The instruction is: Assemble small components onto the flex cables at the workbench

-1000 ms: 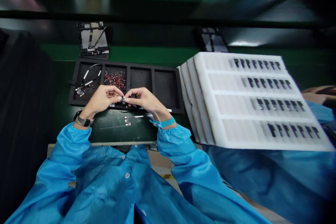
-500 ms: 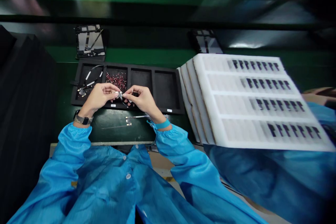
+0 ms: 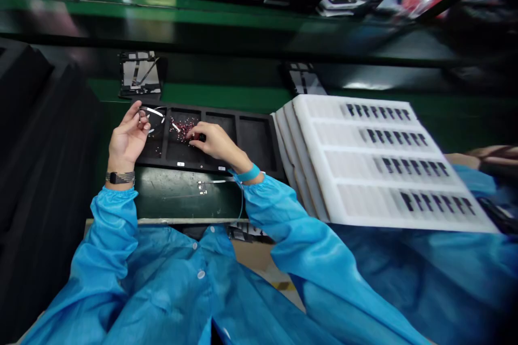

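My left hand (image 3: 128,137) is palm up over the left compartment of a black tray (image 3: 170,164), its fingers curled together. Whatever they pinch is too small to make out. By the fingertips is a thin dark cable with white sections (image 3: 154,112); I cannot tell whether the hand touches it. My right hand (image 3: 216,143) reaches into the second compartment with thumb and fingers pinched at a heap of tiny red parts (image 3: 184,126). Something dark shows under its fingers. On the bench before the tray lies a small circuit board with a thin strip (image 3: 202,187).
Stacked white foam trays (image 3: 364,156) with rows of black-ended parts stand right of the black tray. Black foam stacks (image 3: 48,172) rise at the left. Two device assemblies (image 3: 140,75) lie behind the tray. A person's blue sleeve (image 3: 473,178) shows at far right.
My hands, together over the tray around a small board, have parted. The left went left and turned palm up; the right now dips into the red parts. The view has shifted slightly.
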`<control>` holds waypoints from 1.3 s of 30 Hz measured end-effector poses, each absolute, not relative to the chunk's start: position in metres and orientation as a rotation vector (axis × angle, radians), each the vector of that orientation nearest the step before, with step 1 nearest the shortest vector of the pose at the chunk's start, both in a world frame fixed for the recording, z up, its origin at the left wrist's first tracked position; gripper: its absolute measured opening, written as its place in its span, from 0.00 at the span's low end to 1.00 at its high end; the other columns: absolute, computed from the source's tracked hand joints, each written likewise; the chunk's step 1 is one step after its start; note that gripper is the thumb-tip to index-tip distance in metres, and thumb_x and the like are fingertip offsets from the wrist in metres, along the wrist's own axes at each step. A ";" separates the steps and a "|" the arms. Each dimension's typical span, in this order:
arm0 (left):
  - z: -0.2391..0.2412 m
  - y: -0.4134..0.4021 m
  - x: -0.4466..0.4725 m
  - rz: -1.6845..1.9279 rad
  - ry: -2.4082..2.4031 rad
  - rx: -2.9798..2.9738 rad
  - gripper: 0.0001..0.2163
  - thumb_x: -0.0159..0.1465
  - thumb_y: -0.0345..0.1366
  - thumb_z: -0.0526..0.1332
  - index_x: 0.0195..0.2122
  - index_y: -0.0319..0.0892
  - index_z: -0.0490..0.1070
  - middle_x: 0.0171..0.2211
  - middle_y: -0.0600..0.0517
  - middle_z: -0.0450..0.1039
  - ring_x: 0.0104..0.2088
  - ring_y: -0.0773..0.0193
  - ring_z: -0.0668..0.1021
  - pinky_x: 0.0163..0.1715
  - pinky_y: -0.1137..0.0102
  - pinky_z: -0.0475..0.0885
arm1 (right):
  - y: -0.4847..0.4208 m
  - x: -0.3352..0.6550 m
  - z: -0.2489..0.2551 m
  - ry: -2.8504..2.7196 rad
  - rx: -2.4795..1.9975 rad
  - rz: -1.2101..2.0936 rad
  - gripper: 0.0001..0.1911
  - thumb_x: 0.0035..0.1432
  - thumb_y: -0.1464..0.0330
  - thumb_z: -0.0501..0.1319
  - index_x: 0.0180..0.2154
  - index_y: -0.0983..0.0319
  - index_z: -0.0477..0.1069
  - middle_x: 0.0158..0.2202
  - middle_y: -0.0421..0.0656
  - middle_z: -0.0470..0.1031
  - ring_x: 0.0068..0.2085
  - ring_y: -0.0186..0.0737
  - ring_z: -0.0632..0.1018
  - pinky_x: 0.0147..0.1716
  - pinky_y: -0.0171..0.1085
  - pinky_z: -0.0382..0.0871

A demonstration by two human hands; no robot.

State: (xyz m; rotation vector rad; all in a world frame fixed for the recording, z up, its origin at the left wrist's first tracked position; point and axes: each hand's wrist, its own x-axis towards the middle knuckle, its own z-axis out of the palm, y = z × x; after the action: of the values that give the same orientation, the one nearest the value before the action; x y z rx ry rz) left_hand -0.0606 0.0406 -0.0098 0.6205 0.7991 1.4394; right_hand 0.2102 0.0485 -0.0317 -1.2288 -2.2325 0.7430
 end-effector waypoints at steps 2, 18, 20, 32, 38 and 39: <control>-0.010 0.041 -0.065 1.455 0.758 0.597 0.10 0.68 0.25 0.65 0.42 0.47 0.82 0.37 0.52 0.78 0.35 0.70 0.80 0.38 0.75 0.75 | 0.061 0.196 -0.034 -2.341 -1.286 0.679 0.08 0.62 0.74 0.68 0.43 0.60 0.83 0.44 0.47 0.82 0.45 0.49 0.80 0.47 0.43 0.69; -0.014 0.041 -0.072 1.491 0.759 0.581 0.07 0.64 0.26 0.69 0.39 0.46 0.80 0.36 0.52 0.80 0.34 0.68 0.80 0.32 0.75 0.72 | 0.082 0.179 -0.042 -2.258 -1.344 0.607 0.04 0.64 0.73 0.67 0.37 0.61 0.82 0.44 0.49 0.83 0.46 0.49 0.81 0.49 0.44 0.71; -0.015 0.040 -0.068 1.496 0.751 0.577 0.08 0.62 0.25 0.70 0.40 0.46 0.80 0.36 0.52 0.81 0.32 0.69 0.79 0.30 0.76 0.71 | 0.074 0.183 -0.041 -2.110 -1.307 0.678 0.03 0.64 0.70 0.67 0.38 0.61 0.82 0.42 0.48 0.85 0.45 0.48 0.82 0.49 0.44 0.72; -0.025 0.034 -0.037 1.381 0.904 0.736 0.14 0.55 0.27 0.75 0.42 0.39 0.81 0.38 0.48 0.84 0.33 0.67 0.82 0.30 0.74 0.74 | 0.046 0.187 -0.046 -1.754 -1.147 1.011 0.10 0.61 0.61 0.70 0.37 0.61 0.84 0.41 0.47 0.86 0.45 0.48 0.83 0.54 0.46 0.73; -0.029 0.031 -0.027 1.339 0.934 0.785 0.17 0.52 0.29 0.77 0.43 0.39 0.81 0.36 0.49 0.84 0.33 0.66 0.82 0.31 0.74 0.76 | 0.034 0.188 -0.035 -1.749 -1.125 1.064 0.12 0.62 0.57 0.70 0.36 0.60 0.84 0.40 0.46 0.86 0.44 0.48 0.82 0.53 0.46 0.73; -0.029 0.030 -0.025 1.335 0.938 0.797 0.18 0.51 0.30 0.78 0.43 0.39 0.81 0.35 0.49 0.83 0.33 0.66 0.82 0.31 0.74 0.76 | 0.033 0.188 -0.034 -1.744 -1.120 1.078 0.13 0.62 0.57 0.70 0.36 0.60 0.83 0.40 0.46 0.86 0.44 0.48 0.82 0.52 0.45 0.73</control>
State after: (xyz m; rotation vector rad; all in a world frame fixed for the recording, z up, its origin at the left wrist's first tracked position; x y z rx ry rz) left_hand -0.0246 0.0304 -0.0292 0.7967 0.9380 1.3349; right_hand 0.1879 0.0329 -0.0342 -1.1195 -1.7441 1.0784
